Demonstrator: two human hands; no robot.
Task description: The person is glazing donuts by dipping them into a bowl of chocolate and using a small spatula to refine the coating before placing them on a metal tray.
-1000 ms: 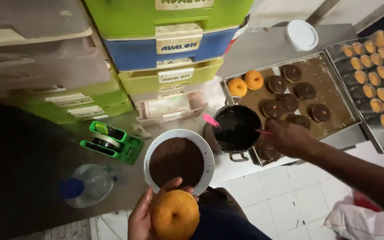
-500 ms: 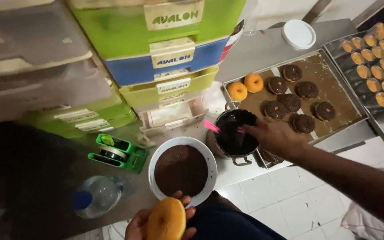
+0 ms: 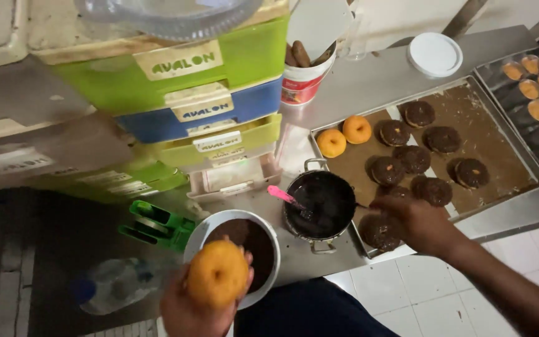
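Holding a plain doughnut (image 3: 218, 273) in the left hand (image 3: 194, 309), fingers clamped round it, just over the white bowl (image 3: 269, 234) of dark topping on the worktop (image 3: 369, 81). Resting the right hand (image 3: 420, 224) at the tray (image 3: 500, 146) edge, fingers curled on a chocolate-coated doughnut (image 3: 380, 232), beside the pot (image 3: 320, 203) with a pink spatula (image 3: 284, 196).

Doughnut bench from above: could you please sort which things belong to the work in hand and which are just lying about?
In use: left hand, plain doughnut, white bowl, right hand, glazed doughnut, chocolate pot, baking tray.
Lying about: plastic drawers, water bottle, white lid, green tool.
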